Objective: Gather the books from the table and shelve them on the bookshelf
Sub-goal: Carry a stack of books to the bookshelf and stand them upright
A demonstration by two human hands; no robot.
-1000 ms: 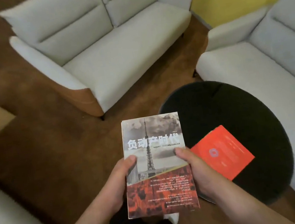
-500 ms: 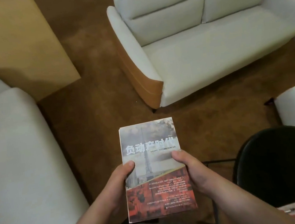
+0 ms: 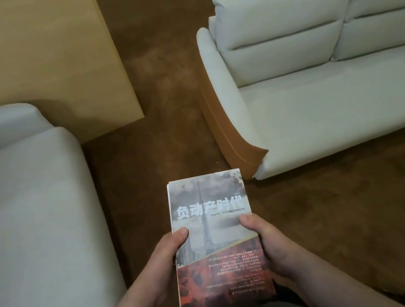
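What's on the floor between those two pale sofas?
Head view: only bare brown carpet lies between the left sofa and the right sofa; the held book hides its near end.

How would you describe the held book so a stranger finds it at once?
Find the brown carpet between the pale left sofa and the orange-sided right sofa. There the left hand and right hand grip a book. Unlike the plain furniture, its cover shows a grey tower, white characters and a red base.
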